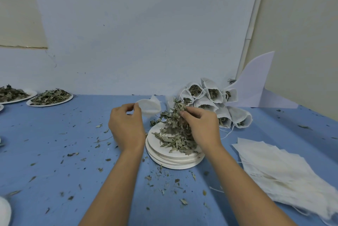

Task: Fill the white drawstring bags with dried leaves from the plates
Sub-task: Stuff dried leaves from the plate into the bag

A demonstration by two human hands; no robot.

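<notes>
**Q:** Head view, centre. What does each grip hold?

**A:** The left grip pinches the rim of an empty white drawstring bag between thumb and forefinger. The bag is held above the blue desk, just beyond the stack of white plates. The right grip has its fingers curled round a clump of dried leaves, raised above the plates. The top of the clump is just beside the bag, and a gap shows between them.

**Q:** Where does the leaf supply lie?

**A:** A heap of grey-green leaves lies on the top plate of the stack, under and partly behind the right grip. The lower leaves of the clump trail down to the heap. The stack stands in the middle of the desk, between the two forearms.

**Q:** Head view, right side?

**A:** The filled bags are piled at the far right of the desk. Their mouths face the camera and show leaves inside, and their strings hang loose. Behind them a white sheet leans at the wall. Nearer the camera, the flat empty bags lie in an overlapping stack at the right edge of the desk, well apart from the plates.

**Q:** Head view, left side?

**A:** Two plates heaped with leaves sit side by side at the far left of the desk, near the wall. Parts of other white plates show at the left edge of the frame, too cropped to tell what is on them. Leaf crumbs are scattered across the desk, thickest in front of the stack.
</notes>
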